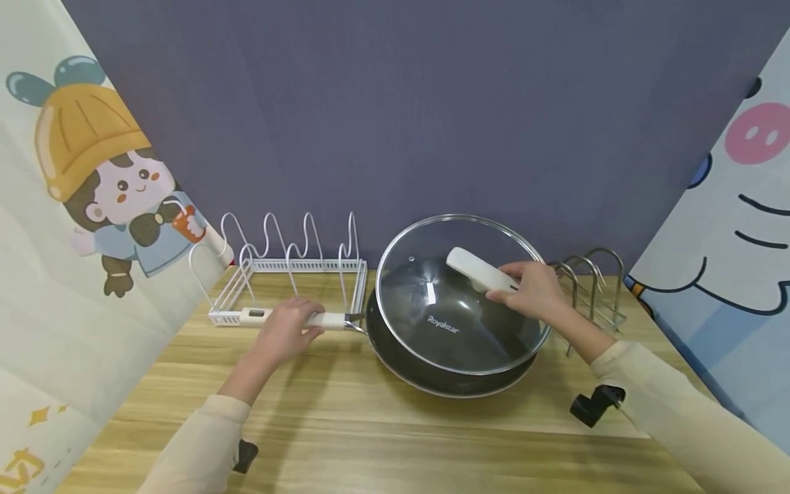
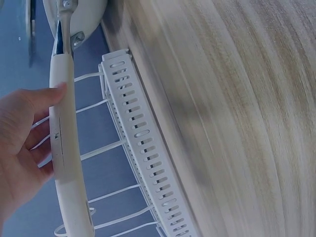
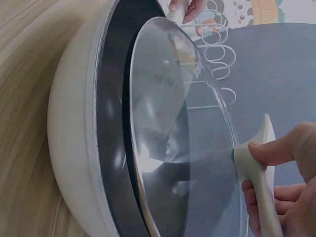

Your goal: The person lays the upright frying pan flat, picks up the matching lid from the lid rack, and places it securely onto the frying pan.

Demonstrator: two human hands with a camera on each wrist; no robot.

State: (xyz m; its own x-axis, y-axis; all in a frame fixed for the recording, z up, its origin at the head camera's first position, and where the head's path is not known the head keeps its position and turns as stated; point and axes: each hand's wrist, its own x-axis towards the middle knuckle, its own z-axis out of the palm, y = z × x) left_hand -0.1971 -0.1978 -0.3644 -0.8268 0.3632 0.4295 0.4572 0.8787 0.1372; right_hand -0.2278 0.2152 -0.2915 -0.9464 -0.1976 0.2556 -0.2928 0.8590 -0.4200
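Observation:
A deep frying pan [image 1: 432, 381] with a dark inside and a cream outside is at the middle of the table. My left hand [image 1: 288, 331] grips its long cream handle [image 2: 64, 128], with the thumb on one side and the fingers on the other. Over the pan is a clear glass lid [image 1: 420, 295] with a metal rim. My right hand [image 1: 535, 291] holds the lid's white handle [image 3: 256, 173] between thumb and fingers. A gap shows between lid and pan rim in the right wrist view; whether they touch elsewhere, I cannot tell.
Behind the pan handle stands a white wire rack [image 1: 296, 264] with several loops. A smaller metal rack [image 1: 595, 281] is at the right, partly hidden by my right arm. A dark wall panel [image 1: 395, 123] rises behind the wooden table [image 1: 370, 439].

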